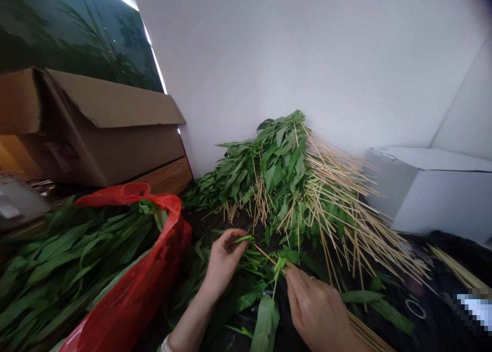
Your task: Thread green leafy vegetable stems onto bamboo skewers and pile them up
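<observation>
Low in the centre, my left hand [226,257] pinches a small folded green leaf piece [244,239] between thumb and fingers. My right hand [317,303] is closed around a bamboo skewer [265,252] whose tip points up and left toward that piece. Green leaf [281,264] is bunched on the skewer just ahead of my right fingers, and a broad leaf [266,324] hangs below it. Behind both hands rises a large pile of green leaves [277,162], with many thin skewers [346,198] sticking out to the right. Loose leaf stems [257,270] lie between my hands.
At left a red plastic bag [126,290] holds many long leaves [49,270]. An open cardboard box [126,152] stands behind it. To the right are a white box [434,193], more skewers [457,270] and a pale ring [415,309] on the dark surface. A wall closes off the back.
</observation>
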A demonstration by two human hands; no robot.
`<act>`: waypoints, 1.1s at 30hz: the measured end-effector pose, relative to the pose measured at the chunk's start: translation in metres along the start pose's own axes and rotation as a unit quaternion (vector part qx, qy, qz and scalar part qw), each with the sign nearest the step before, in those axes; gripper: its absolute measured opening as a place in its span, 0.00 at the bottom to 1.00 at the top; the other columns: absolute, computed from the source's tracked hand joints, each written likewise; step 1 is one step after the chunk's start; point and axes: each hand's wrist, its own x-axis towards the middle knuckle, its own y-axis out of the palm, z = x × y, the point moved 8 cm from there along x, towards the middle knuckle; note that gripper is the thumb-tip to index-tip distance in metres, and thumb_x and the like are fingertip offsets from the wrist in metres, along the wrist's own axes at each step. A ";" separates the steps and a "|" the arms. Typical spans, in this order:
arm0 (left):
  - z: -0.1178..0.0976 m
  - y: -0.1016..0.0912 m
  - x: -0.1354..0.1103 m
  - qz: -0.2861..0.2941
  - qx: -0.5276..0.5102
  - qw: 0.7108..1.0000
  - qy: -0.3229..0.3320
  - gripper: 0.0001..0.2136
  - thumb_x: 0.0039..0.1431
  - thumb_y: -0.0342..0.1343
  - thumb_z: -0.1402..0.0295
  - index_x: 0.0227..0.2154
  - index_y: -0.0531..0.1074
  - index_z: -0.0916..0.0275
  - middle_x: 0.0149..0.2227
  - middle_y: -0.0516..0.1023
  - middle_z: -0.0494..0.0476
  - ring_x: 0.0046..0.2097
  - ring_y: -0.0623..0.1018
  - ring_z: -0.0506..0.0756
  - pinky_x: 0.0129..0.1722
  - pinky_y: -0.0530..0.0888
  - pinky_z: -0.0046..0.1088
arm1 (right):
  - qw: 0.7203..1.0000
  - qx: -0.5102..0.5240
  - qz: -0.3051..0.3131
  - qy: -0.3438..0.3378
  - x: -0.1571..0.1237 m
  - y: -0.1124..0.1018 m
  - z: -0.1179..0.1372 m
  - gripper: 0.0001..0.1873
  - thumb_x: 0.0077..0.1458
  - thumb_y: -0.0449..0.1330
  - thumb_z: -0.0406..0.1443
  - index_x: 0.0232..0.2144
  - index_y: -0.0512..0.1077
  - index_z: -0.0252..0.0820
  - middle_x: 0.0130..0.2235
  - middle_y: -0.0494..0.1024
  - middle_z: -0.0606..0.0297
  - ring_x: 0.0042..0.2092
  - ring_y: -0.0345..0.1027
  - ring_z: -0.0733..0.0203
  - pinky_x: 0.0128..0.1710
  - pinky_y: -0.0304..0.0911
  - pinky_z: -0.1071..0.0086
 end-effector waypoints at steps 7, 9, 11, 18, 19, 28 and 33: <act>-0.009 0.011 -0.010 0.040 0.233 0.964 0.119 0.09 0.57 0.53 0.70 0.40 0.75 0.58 0.38 0.77 0.58 0.41 0.75 0.58 0.43 0.69 0.34 | 1.000 -0.015 0.006 -0.001 -0.002 0.001 0.000 0.14 0.59 0.42 0.28 0.34 0.65 0.42 0.24 0.71 0.66 0.25 0.69 0.62 0.25 0.53 0.70; -0.012 0.012 -0.012 0.036 0.278 0.949 0.142 0.10 0.57 0.53 0.69 0.41 0.75 0.57 0.37 0.77 0.59 0.42 0.74 0.60 0.43 0.68 0.36 | 1.000 -0.016 0.011 -0.002 -0.002 0.002 0.000 0.14 0.59 0.42 0.28 0.34 0.66 0.42 0.24 0.71 0.65 0.26 0.70 0.62 0.25 0.53 0.70; -0.016 0.009 -0.011 0.013 0.301 0.942 0.149 0.09 0.56 0.55 0.68 0.39 0.76 0.56 0.35 0.78 0.59 0.41 0.73 0.61 0.43 0.67 0.37 | 1.000 -0.014 0.011 0.000 -0.002 0.002 0.000 0.13 0.59 0.42 0.28 0.33 0.65 0.42 0.24 0.71 0.65 0.26 0.70 0.61 0.25 0.53 0.70; -0.022 -0.015 -0.015 -0.103 0.090 0.988 0.072 0.08 0.60 0.51 0.62 0.39 0.67 0.57 0.37 0.78 0.56 0.41 0.75 0.57 0.44 0.67 0.33 | 1.000 -0.005 -0.009 0.005 0.000 -0.001 0.000 0.13 0.59 0.42 0.28 0.33 0.65 0.42 0.25 0.72 0.66 0.24 0.68 0.63 0.25 0.52 0.70; -0.024 -0.017 -0.016 -0.109 0.042 0.991 0.064 0.08 0.61 0.49 0.61 0.39 0.65 0.57 0.35 0.78 0.54 0.38 0.76 0.55 0.42 0.68 0.31 | 1.000 -0.006 -0.008 0.007 0.000 -0.001 0.000 0.13 0.59 0.42 0.28 0.33 0.65 0.42 0.24 0.71 0.66 0.24 0.68 0.63 0.25 0.52 0.70; 0.012 0.009 -0.007 0.019 -0.223 0.959 -0.175 0.19 0.53 0.55 0.52 0.37 0.70 0.63 0.19 0.62 0.44 0.18 0.58 0.44 0.18 0.56 0.20 | 1.000 -0.007 0.003 0.008 -0.001 0.003 -0.002 0.14 0.60 0.42 0.29 0.35 0.66 0.42 0.26 0.72 0.65 0.27 0.70 0.63 0.26 0.53 0.70; 0.021 0.019 -0.011 0.063 -0.273 0.935 -0.219 0.17 0.49 0.63 0.62 0.40 0.73 0.66 0.23 0.65 0.45 0.20 0.59 0.42 0.19 0.56 0.19 | 1.000 -0.007 0.010 0.008 -0.003 0.007 -0.002 0.14 0.61 0.41 0.29 0.37 0.66 0.41 0.25 0.72 0.65 0.27 0.70 0.62 0.26 0.54 0.70</act>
